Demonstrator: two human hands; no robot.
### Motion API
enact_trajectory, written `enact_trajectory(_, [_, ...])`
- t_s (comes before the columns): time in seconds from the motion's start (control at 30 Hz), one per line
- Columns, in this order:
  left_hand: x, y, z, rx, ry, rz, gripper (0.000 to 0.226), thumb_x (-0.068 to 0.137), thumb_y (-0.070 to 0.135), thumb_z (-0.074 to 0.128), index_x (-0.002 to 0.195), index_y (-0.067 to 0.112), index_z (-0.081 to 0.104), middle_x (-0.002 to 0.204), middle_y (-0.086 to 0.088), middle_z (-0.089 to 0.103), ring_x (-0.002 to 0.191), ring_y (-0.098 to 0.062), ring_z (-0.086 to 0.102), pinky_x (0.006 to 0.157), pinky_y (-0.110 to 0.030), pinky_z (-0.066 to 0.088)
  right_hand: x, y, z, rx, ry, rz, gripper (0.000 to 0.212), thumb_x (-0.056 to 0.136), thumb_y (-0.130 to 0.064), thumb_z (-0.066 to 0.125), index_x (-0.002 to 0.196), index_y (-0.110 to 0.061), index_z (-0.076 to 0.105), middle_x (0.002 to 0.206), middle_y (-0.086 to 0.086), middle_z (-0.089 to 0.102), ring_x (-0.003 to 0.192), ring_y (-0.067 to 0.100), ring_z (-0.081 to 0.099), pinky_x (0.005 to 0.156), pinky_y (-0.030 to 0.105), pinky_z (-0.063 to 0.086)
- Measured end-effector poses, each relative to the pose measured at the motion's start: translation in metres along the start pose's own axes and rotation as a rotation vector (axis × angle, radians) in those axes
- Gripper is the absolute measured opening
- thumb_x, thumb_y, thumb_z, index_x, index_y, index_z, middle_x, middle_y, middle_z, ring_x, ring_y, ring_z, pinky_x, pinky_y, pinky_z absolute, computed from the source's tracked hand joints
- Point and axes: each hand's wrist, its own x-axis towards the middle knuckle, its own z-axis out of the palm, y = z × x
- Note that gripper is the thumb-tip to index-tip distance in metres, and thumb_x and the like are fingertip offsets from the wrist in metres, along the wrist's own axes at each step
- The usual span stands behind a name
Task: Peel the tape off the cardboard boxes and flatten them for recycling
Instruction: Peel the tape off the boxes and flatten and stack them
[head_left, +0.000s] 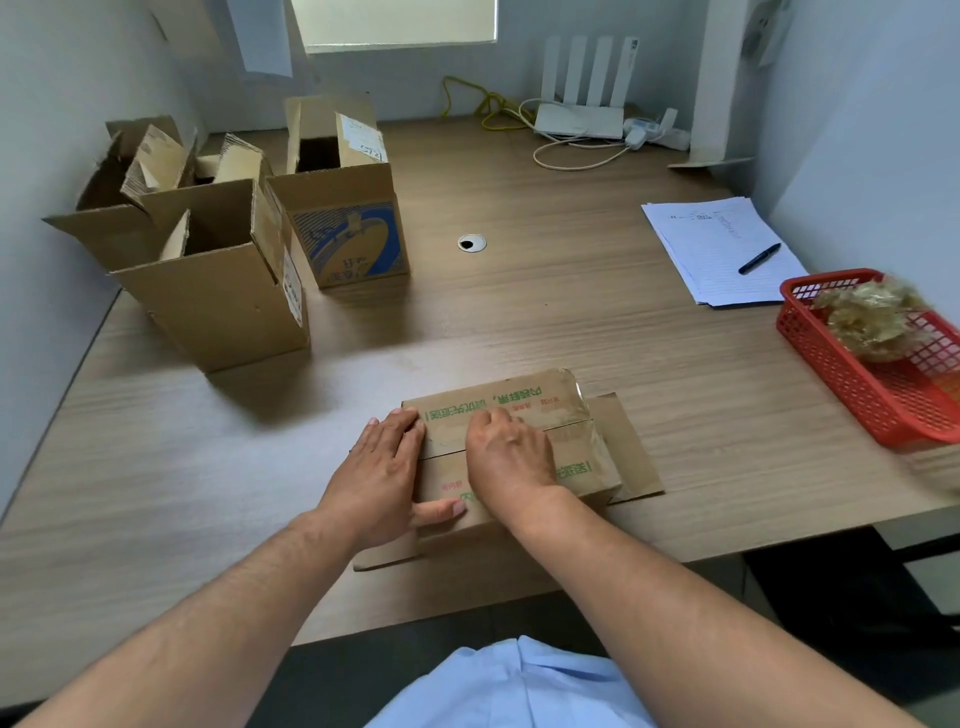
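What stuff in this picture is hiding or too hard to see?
All in the head view:
- Right hand: its fingertips curl under it, so it is unclear whether they pinch tape on the near box.
- Red basket: cut off by the right edge; the tape wad in it is blurred.
- Writing on the papers: too small to read.
- Insides of the upright boxes: hidden by their own walls.

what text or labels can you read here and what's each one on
Taped box: green and red Chinese print, upside down to the camera, too blurred to quote.
Blue-printed box: characters in the design, unreadable.
White label on its flap: handwriting, unclear.
Side label on front-left box: too small.
Papers: writing too small.
Nothing reads clearly enough to quote.
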Motion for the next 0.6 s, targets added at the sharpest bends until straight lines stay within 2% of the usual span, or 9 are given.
enact_trajectory(0.07, [-0.001, 0.001, -0.001, 0.0, -0.006, -0.016, 0.15, 0.036, 0.102, -0.007, 0.153, 0.009, 0.01, 0.16, -0.003, 0.004, 0.148, -0.016, 0.0, 0.111, -0.024, -0.017, 0.0, 0.005, 0.0, 0.046, -0.002, 0.022, 0.032, 0.096, -0.012, 0.039, 0.127, -0.004, 0.043, 0.124, 0.016, 0.052, 0.107, 0.029, 0.055, 0.083, 0.037, 0.045])
enact_trajectory(0.17, [-0.002, 0.003, -0.001, 0.013, -0.012, -0.029, 0.149, 0.038, 0.102, -0.004, 0.154, 0.009, 0.008, 0.161, -0.003, 0.003, 0.148, -0.015, -0.002, 0.111, -0.025, -0.017, -0.002, 0.014, 0.001, 0.08, -0.014, 0.04, 0.045, 0.096, -0.038, 0.047, 0.127, -0.006, 0.043, 0.125, 0.014, 0.05, 0.112, 0.029, 0.052, 0.088, 0.038, 0.044])
enact_trajectory(0.2, [-0.002, 0.005, -0.001, 0.014, -0.014, -0.039, 0.147, 0.04, 0.102, -0.002, 0.154, 0.009, 0.007, 0.161, -0.003, 0.002, 0.148, -0.015, -0.003, 0.111, -0.025, -0.017, -0.001, 0.016, 0.003, 0.08, -0.021, 0.036, 0.048, 0.096, -0.042, 0.048, 0.126, -0.006, 0.043, 0.125, 0.014, 0.05, 0.112, 0.029, 0.051, 0.089, 0.038, 0.044])
enact_trajectory(0.33, [-0.002, 0.018, -0.001, 0.007, -0.016, -0.091, 0.144, 0.042, 0.1, 0.002, 0.153, 0.009, -0.004, 0.162, -0.005, -0.005, 0.148, -0.017, -0.011, 0.114, -0.029, -0.017, 0.0, 0.019, 0.005, 0.044, 0.006, -0.049, 0.031, 0.097, -0.019, 0.045, 0.123, -0.003, 0.044, 0.123, 0.016, 0.052, 0.107, 0.031, 0.055, 0.084, 0.038, 0.046])
enact_trajectory(0.47, [0.006, 0.037, 0.001, -0.009, -0.043, -0.049, 0.152, 0.03, 0.103, -0.009, 0.149, 0.01, -0.021, 0.154, -0.005, -0.032, 0.14, -0.017, -0.033, 0.114, -0.031, -0.021, -0.003, 0.022, 0.005, -0.002, -0.025, -0.132, 0.044, 0.084, -0.013, 0.066, 0.12, 0.0, 0.045, 0.12, 0.018, 0.053, 0.104, 0.03, 0.057, 0.083, 0.037, 0.047])
enact_trajectory(0.53, [0.01, 0.042, 0.002, -0.016, -0.074, -0.022, 0.154, 0.027, 0.103, -0.01, 0.15, 0.011, -0.019, 0.155, -0.004, -0.031, 0.136, -0.012, -0.035, 0.113, -0.028, -0.021, -0.003, 0.025, 0.007, 0.016, -0.017, -0.139, 0.042, 0.084, -0.012, 0.065, 0.12, -0.001, 0.045, 0.12, 0.017, 0.053, 0.104, 0.03, 0.058, 0.083, 0.037, 0.047])
enact_trajectory(0.6, [0.011, 0.042, 0.004, -0.01, -0.087, -0.016, 0.152, 0.031, 0.104, -0.008, 0.151, 0.012, -0.017, 0.157, -0.003, -0.026, 0.136, -0.01, -0.034, 0.113, -0.028, -0.021, 0.0, 0.03, 0.008, 0.095, 0.003, -0.102, 0.03, 0.093, -0.015, 0.054, 0.12, -0.004, 0.046, 0.121, 0.014, 0.055, 0.106, 0.03, 0.058, 0.084, 0.037, 0.046])
